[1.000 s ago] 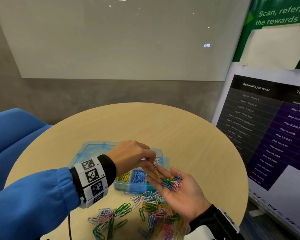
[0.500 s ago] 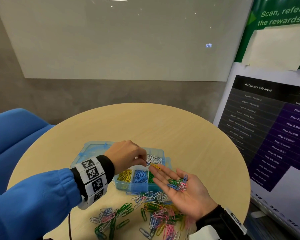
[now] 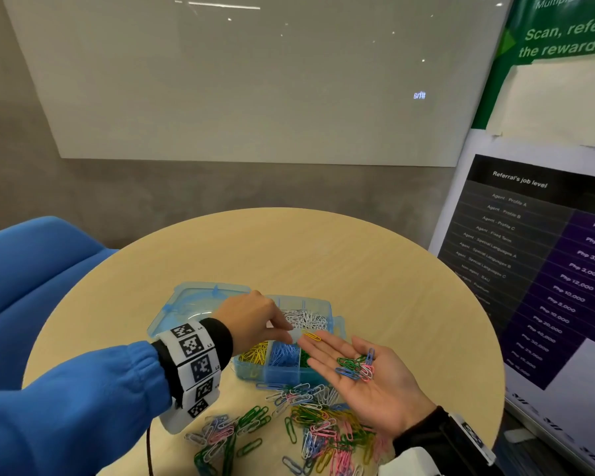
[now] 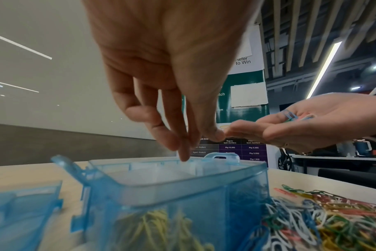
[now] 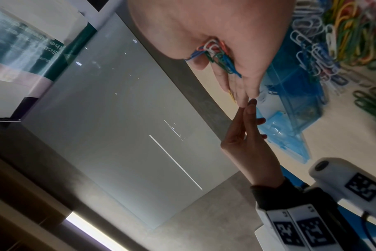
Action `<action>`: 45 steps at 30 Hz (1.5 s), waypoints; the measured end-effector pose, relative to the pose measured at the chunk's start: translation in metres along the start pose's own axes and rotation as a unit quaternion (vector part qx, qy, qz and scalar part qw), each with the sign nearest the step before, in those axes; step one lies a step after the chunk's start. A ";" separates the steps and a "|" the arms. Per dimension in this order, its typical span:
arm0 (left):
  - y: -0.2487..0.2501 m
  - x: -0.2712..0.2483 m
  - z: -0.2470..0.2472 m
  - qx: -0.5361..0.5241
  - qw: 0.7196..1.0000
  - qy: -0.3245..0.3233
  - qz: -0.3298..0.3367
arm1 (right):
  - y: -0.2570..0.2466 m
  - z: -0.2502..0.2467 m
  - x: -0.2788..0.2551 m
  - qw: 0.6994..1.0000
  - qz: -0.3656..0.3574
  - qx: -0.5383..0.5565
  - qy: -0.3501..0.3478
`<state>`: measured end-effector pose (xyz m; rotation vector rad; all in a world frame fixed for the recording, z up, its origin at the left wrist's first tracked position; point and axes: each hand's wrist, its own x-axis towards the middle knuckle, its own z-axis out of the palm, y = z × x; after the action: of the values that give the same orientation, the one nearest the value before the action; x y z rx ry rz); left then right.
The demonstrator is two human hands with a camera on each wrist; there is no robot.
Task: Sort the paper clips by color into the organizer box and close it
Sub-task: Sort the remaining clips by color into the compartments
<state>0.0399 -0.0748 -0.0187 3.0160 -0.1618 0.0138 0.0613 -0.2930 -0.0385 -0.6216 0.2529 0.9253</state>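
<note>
yellow clip [image 3: 312,336] on flat right hand [image 3: 364,372] fingertips: pinch with left hand [image 3: 251,321], fingers near-straight, holding nothing evident, drop in organizer box [image 3: 337,324] near-left yellow compartment.

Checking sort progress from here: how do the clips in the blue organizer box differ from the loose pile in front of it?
The clips in the translucent blue organizer box lie separated by color: white, yellow, blue and green compartments. The loose paper clip pile on the round wooden table mixes green, pink, white, blue and yellow. The boxed clips are walled in; the pile sprawls. Both look like the same coated clips.
</note>
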 end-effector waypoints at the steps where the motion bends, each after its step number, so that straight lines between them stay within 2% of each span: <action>1: 0.001 -0.001 0.000 -0.006 1.000 -0.004 0.006 | 0.000 0.001 0.000 1.000 0.000 -0.003 0.000; 3: 0.001 -0.003 0.000 -0.057 0.998 -0.012 0.036 | 0.001 0.003 0.001 1.000 0.001 -0.016 0.004; 6: 0.003 -0.007 0.002 -0.206 0.976 -0.026 0.071 | 0.004 0.005 0.005 0.999 0.000 -0.038 0.002; 7: 0.003 -0.010 0.004 -0.228 0.971 -0.019 0.074 | 0.005 0.006 0.006 0.999 0.002 -0.040 -0.002; 12: -0.006 -0.024 0.009 -0.211 0.973 0.082 0.052 | 0.011 0.017 0.011 0.998 0.029 -0.058 -0.029; 14: -0.011 -0.029 0.011 -0.217 0.971 0.093 0.037 | 0.015 0.021 0.014 0.997 0.042 -0.060 -0.033; 17: -0.021 -0.036 0.009 -0.238 0.965 0.107 -0.031 | 0.016 0.025 0.019 0.998 0.055 -0.037 -0.014; 20: -0.035 -0.039 0.008 -0.088 0.988 0.077 -0.101 | 0.013 0.028 0.021 0.998 0.053 -0.005 -0.021; 22: -0.037 -0.041 0.010 -0.009 0.989 0.065 -0.129 | 0.012 0.029 0.020 0.998 0.048 0.000 -0.034; 23: -0.037 -0.040 0.011 -0.014 0.989 0.079 -0.126 | 0.011 0.030 0.020 0.998 0.040 0.000 -0.043; 25: -0.025 -0.042 0.011 -0.138 0.975 0.120 -0.125 | 0.010 0.032 0.021 0.998 0.010 -0.007 -0.065; 26: -0.014 -0.041 0.011 -0.253 0.946 0.139 -0.145 | 0.010 0.035 0.023 0.997 -0.012 -0.015 -0.071; 27: -0.001 -0.040 0.011 -0.395 0.889 0.148 -0.179 | 0.011 0.038 0.025 0.996 -0.042 -0.031 -0.075; 28: 0.015 -0.038 0.012 -0.544 0.800 0.133 -0.216 | 0.012 0.043 0.027 0.992 -0.077 -0.064 -0.074; 30: 0.043 -0.029 0.014 -0.782 0.573 0.080 -0.233 | 0.021 0.057 0.032 0.970 -0.151 -0.183 -0.051; 31: 0.054 -0.024 0.014 -0.847 0.482 0.060 -0.214 | 0.027 0.065 0.034 0.945 -0.190 -0.265 -0.029; 33: 0.064 -0.014 0.015 -0.918 0.340 0.061 -0.196 | 0.038 0.078 0.037 0.875 -0.249 -0.416 0.000; 34: 0.067 -0.009 0.017 -0.934 0.290 0.078 -0.194 | 0.040 0.081 0.039 0.848 -0.263 -0.460 -0.005; 35: 0.067 -0.008 0.017 -0.951 0.237 0.082 -0.178 | 0.040 0.083 0.040 0.837 -0.267 -0.478 -0.015; 36: 0.065 -0.008 0.020 -0.965 0.187 0.078 -0.169 | 0.037 0.083 0.042 0.839 -0.264 -0.476 -0.020; 38: 0.061 -0.008 0.026 -0.976 0.143 0.059 -0.152 | 0.026 0.078 0.043 0.863 -0.241 -0.444 -0.016; 40: 0.058 -0.011 0.028 -0.981 0.121 0.064 -0.138 | 0.014 0.073 0.045 0.897 -0.188 -0.398 -0.037; 42: 0.055 -0.018 0.026 -0.981 0.099 0.070 -0.150 | 0.000 0.069 0.046 0.942 -0.133 -0.299 -0.077; 44: 0.052 -0.025 0.021 -0.975 0.117 0.070 -0.175 | -0.012 0.065 0.047 0.967 -0.088 -0.219 -0.091; 45: 0.050 -0.028 0.018 -0.969 0.139 0.072 -0.190 | -0.016 0.063 0.049 0.972 -0.076 -0.204 -0.092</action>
<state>0.0065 -0.1235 -0.0313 0.1815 0.3659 0.0187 0.0997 -0.2296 -0.0045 -0.9141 -0.1551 0.8851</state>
